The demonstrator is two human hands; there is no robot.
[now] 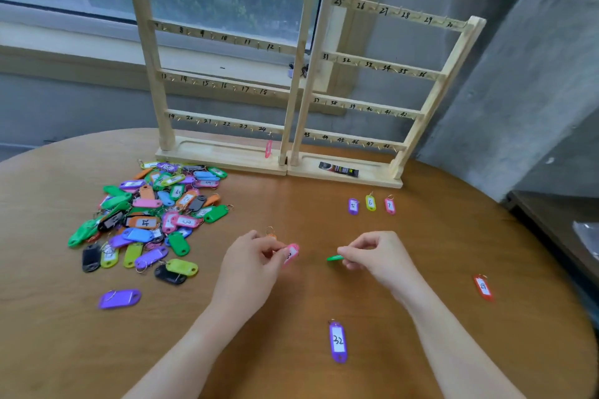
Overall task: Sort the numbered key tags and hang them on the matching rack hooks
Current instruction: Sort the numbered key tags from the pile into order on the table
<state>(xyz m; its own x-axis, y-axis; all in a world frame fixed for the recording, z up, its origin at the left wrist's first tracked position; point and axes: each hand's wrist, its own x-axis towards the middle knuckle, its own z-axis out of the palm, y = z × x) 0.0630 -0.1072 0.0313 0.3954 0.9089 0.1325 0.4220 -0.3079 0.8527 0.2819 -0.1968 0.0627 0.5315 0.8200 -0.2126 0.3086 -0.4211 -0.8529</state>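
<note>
Between my hands, low over the table point(291, 317), a pink tag point(290, 254) sits pinched in my left hand point(251, 264), long axis tipped up-right; my right hand point(377, 257) pinches a green tag point(334, 258) edge-on. Both racks point(223, 81) stand well ahead, nearly bare; the pile point(152, 217) lies left.

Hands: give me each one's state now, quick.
Left hand: pinching a pink key tag.
Right hand: pinching a green key tag.
</note>
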